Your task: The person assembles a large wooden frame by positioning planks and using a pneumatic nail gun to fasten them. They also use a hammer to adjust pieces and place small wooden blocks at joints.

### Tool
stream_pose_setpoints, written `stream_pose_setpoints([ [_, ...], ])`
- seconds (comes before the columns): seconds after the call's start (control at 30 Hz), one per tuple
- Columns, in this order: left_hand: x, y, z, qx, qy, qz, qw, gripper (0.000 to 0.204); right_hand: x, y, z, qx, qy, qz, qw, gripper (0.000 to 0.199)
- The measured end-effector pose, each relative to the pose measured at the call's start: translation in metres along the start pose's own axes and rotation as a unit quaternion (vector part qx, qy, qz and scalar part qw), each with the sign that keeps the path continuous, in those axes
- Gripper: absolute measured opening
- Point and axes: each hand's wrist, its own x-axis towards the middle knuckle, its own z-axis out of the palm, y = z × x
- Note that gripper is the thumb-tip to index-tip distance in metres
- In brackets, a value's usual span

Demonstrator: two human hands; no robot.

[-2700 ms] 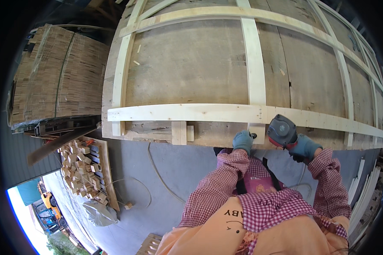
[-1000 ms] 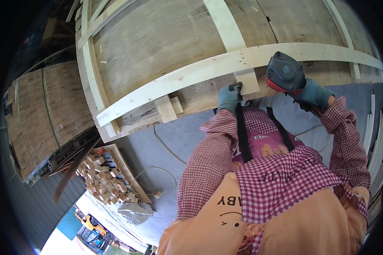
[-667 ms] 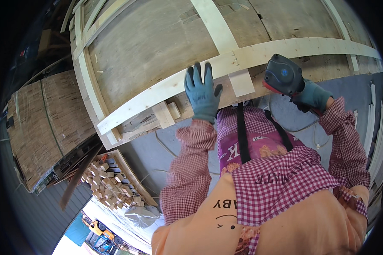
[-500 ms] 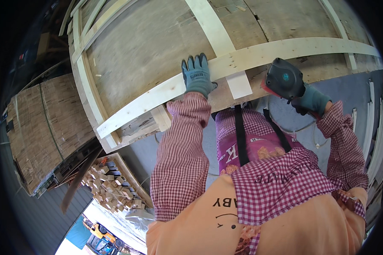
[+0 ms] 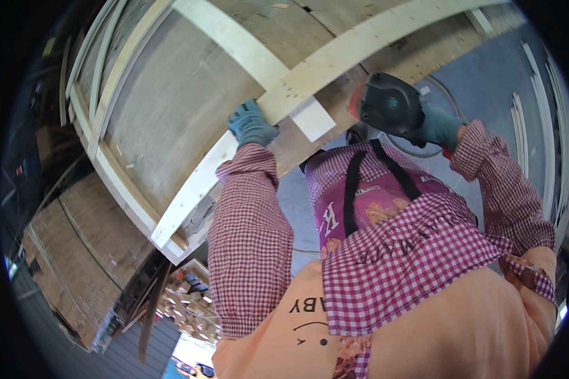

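Note:
A long pale wooden strip (image 5: 344, 54) runs along the near edge of a wooden frame, over a plywood surface (image 5: 171, 95). My left hand (image 5: 251, 124), in a blue-grey glove, grips this strip, its fingers curled over the far edge. Just right of it, a crossing slat (image 5: 234, 41) meets the strip, and a short pale end (image 5: 313, 119) sticks out below. In my gloved right hand (image 5: 441, 126) is a black and red nail gun (image 5: 391, 104), held by its handle. Its red front is close to the plywood's near edge, apart from the strip.
A hose (image 5: 452, 95) loops on the grey floor at right, near several long white strips (image 5: 521, 132). At left stand a strapped stack of brown boards (image 5: 76, 252) and a crate of short wood blocks (image 5: 193, 306). My apron hangs close below the frame.
My view has turned, so the frame looks tilted more steeply. The fingers of my left hand, stretched out before, are now curled on the strip. My right hand still holds the nail gun.

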Motion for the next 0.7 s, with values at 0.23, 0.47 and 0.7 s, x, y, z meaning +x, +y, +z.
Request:
stream_pose_setpoints([
  [0.23, 0.019, 0.009, 0.007, 0.022, -0.016, 0.009, 1.0, 0.098, -0.001, 0.029, 0.014, 0.004, 0.019, -0.018, 1.0, 0.017],
  [0.47, 0.03, 0.0, 0.023, 0.017, -0.001, 0.019, 1.0, 0.099, -0.011, 0.027, 0.039, 0.014, 0.104, -0.034, 0.994, 0.037],
  [0.7, 0.025, 0.005, 0.018, 0.041, -0.006, 0.015, 0.999, 0.098, -0.004, 0.128, 0.049, 0.003, 0.042, -0.323, 0.945, 0.06],
])
